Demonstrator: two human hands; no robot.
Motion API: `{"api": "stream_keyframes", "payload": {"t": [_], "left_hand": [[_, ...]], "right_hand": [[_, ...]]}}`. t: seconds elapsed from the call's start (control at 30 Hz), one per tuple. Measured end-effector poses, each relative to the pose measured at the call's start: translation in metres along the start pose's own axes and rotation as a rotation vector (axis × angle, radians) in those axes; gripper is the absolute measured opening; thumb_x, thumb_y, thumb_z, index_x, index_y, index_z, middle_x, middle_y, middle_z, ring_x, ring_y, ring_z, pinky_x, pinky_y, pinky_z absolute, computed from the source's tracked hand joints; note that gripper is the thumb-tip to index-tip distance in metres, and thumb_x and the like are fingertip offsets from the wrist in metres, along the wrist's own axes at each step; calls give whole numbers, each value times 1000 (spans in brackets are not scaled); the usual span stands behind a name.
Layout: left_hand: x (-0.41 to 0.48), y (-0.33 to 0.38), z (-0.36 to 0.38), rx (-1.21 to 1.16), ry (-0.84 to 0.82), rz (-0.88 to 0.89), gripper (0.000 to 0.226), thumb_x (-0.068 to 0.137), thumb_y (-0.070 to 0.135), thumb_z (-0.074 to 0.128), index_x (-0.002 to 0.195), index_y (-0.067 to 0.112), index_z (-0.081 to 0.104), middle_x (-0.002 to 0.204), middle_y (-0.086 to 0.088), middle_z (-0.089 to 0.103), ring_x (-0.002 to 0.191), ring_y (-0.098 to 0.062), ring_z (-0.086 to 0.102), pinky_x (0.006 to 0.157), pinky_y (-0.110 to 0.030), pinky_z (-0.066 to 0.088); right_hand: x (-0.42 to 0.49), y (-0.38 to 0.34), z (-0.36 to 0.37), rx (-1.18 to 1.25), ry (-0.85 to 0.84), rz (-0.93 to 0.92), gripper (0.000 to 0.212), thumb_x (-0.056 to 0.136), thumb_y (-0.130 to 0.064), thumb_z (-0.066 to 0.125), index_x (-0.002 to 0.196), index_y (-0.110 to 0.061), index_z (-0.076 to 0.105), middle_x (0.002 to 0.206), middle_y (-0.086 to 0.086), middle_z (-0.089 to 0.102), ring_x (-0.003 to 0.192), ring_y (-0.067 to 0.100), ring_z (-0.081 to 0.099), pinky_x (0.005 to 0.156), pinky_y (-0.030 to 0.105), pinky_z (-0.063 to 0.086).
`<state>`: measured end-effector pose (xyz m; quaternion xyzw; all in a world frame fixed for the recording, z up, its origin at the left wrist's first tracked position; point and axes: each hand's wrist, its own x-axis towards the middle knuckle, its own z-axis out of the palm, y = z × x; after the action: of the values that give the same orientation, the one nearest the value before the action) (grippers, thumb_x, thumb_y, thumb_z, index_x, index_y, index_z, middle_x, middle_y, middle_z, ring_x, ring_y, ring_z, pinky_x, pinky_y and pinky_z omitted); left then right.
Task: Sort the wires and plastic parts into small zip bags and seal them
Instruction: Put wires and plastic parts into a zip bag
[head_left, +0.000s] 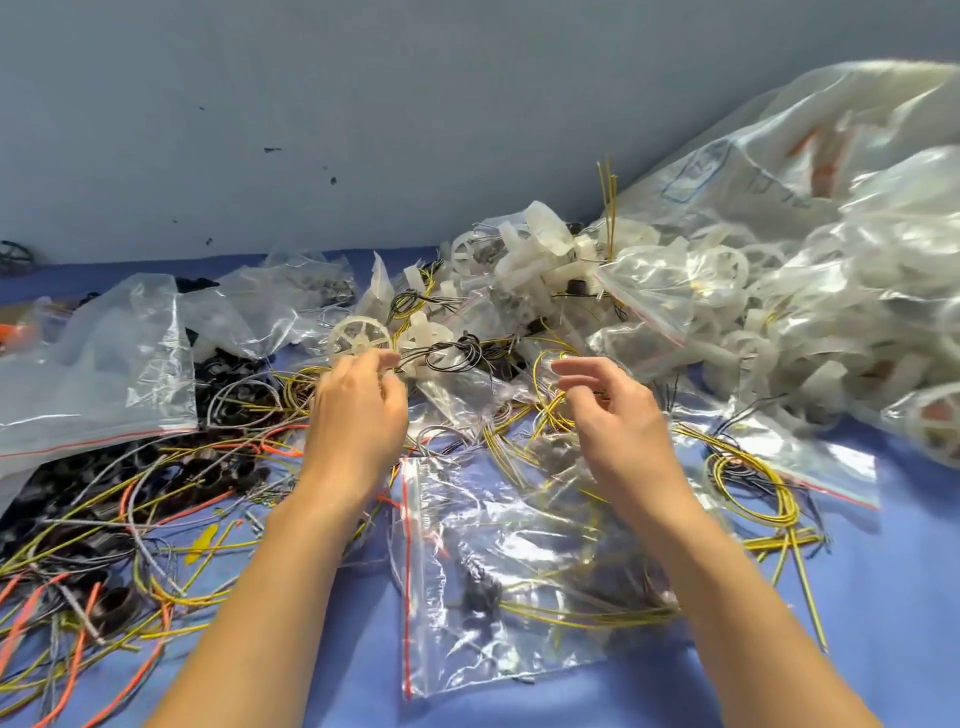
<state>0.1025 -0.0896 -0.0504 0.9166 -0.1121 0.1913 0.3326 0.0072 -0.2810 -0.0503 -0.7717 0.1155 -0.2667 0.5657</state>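
Over the far edge of the flat zip bag (519, 545), your two hands hover side by side, and nothing is sealed yet.

Your left hand (358, 410) has its fingers curled in. The tips are drawn together at the lower rim of a white spoked wheel (358, 338), by the thin leads running to a dark wire bundle (460, 353). Can't tell whether you pinch a lead or only touch it. Likely you're parting wheel from wire before bagging.

Your right hand (613, 415) is loosely curled with the index out and nothing visibly held. It sits above looped yellow wires (545, 410), probably ready to take the other end.

The zip bag lies flat between your forearms, red seal strip (407, 571) down its left side. Some yellow wire and a dark piece are already inside. Can't tell if the mouth is pressed closed. It's close enough for quick drops.

Around you:
- a big bag of white plastic parts (857, 312) at right, with loose white parts (545, 249) spilling beside it
- a crumpled clear bag (93, 374) at left
- a yellow coil (753, 478) on the blue table (883, 597)

In the way is the wire tangle (104, 519) at left, orange, yellow, grey and black strands interlaced and running under the bags. Pulling one will probably drag its neighbours.
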Motion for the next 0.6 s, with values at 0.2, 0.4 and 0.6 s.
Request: {"api": "stream_keyframes", "payload": {"t": [0.2,0.4,0.6], "left_hand": [[5,68,27,-181,-61,132,31,99,22,43,126,20,57,126,1,60,116,-13,53,102,-35,42],[70,120,59,-28,-105,201,42,97,26,44,138,19,44,138,-9,46,126,-25,46,108,-45,38],[124,131,81,206,-359,112,60,95,31,51,148,18,26,153,-16,26,136,-36,37,108,-52,36]], "right_hand": [[17,3,-21,216,51,163,27,95,-9,47,103,-25,67,99,-3,68,69,7,62,73,27,50],[24,4,-36,386,90,271,25,96,-6,47,106,-19,67,96,0,68,71,12,61,55,15,48],[29,4,-46,449,107,274,25,96,-8,46,103,-22,66,89,-5,67,67,8,60,53,14,45]]}}
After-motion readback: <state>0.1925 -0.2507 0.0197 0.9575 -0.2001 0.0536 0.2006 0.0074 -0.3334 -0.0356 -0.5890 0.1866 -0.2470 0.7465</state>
